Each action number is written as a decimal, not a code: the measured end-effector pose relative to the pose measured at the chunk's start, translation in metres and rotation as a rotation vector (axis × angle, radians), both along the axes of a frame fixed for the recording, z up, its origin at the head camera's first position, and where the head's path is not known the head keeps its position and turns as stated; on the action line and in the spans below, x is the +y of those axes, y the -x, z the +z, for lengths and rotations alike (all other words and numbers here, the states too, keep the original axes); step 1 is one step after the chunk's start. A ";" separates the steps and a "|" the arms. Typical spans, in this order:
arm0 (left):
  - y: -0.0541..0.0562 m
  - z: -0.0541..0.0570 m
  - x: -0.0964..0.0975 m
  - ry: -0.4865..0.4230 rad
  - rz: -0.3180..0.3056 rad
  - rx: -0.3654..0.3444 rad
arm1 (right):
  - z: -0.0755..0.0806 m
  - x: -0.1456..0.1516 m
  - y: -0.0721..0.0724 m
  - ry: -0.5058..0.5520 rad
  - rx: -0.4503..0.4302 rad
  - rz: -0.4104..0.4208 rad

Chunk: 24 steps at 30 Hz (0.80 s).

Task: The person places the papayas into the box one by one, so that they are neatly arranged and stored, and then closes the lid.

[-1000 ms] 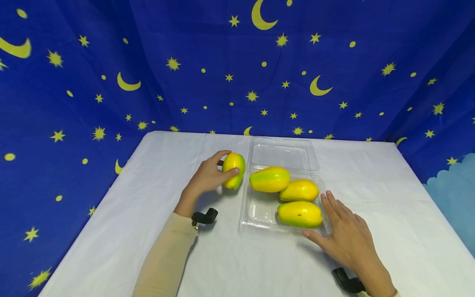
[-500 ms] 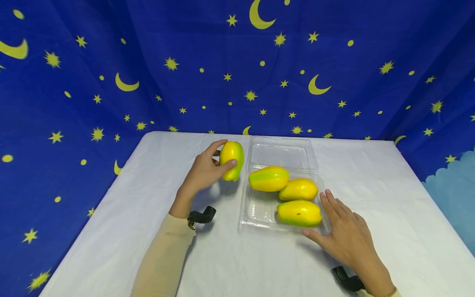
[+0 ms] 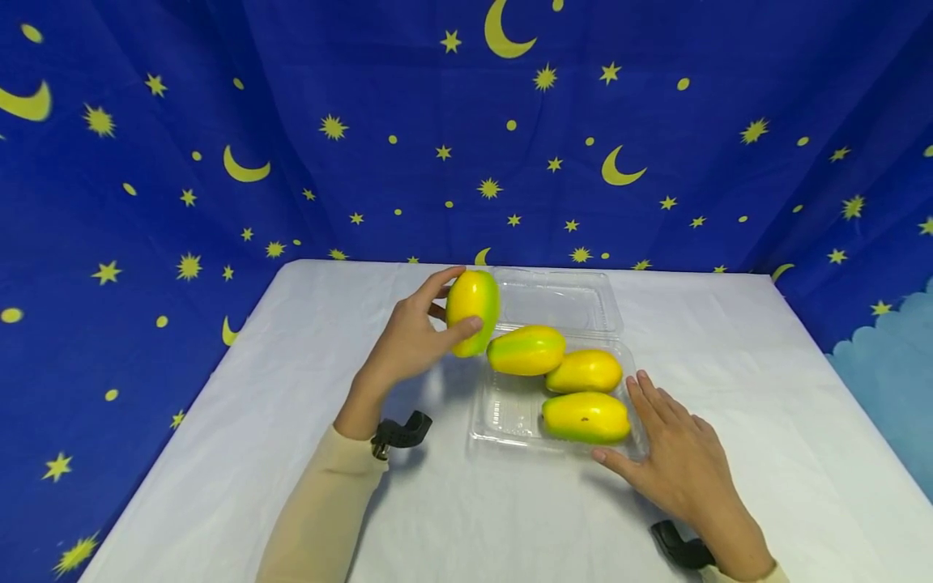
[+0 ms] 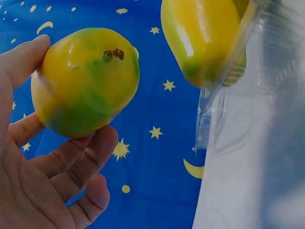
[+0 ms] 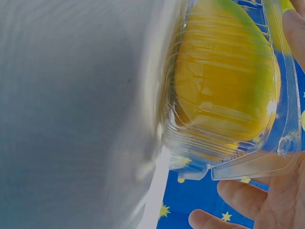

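Observation:
My left hand [image 3: 415,340] grips a yellow-green mango [image 3: 473,312] and holds it in the air just left of a clear plastic clamshell box [image 3: 503,417]. In the left wrist view the mango [image 4: 86,81] sits between thumb and curled fingers [image 4: 90,157]. Three more mangoes lie in the box: a far one [image 3: 526,350], a middle one [image 3: 585,371] and a near one [image 3: 585,416]. My right hand [image 3: 674,461] lies flat, its straight fingers against the box's near right corner. The right wrist view shows the near mango [image 5: 224,86] through the box wall [image 5: 248,162].
The box's open lid [image 3: 561,300] lies flat behind it. A white cloth covers the table [image 3: 240,437]. A blue drape with yellow stars and moons [image 3: 364,121] hangs behind and to both sides. Black wrist straps [image 3: 399,431] show on both arms.
My left hand has lifted the mango off the table and carried it up and to the right, toward the box. The right hand has stayed against the box.

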<state>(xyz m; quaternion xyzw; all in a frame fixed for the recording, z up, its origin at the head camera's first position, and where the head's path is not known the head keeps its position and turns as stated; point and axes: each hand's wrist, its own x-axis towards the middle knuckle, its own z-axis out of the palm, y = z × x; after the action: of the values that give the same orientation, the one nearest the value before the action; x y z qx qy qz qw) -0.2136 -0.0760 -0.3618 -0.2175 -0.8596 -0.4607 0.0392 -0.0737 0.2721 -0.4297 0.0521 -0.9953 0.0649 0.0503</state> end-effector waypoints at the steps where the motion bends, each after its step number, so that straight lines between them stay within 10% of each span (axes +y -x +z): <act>1: -0.001 0.000 0.001 -0.001 -0.003 -0.001 | 0.000 0.000 0.000 0.001 0.001 0.001; 24: -0.009 0.001 0.019 0.055 -0.141 0.016 | 0.000 0.000 0.000 -0.007 -0.031 -0.009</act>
<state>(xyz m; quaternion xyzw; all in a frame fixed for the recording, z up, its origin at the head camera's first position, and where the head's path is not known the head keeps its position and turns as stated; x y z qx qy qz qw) -0.2041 -0.0568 -0.3603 -0.2824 -0.8541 -0.4366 0.0076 -0.0740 0.2725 -0.4293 0.0469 -0.9964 0.0621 0.0350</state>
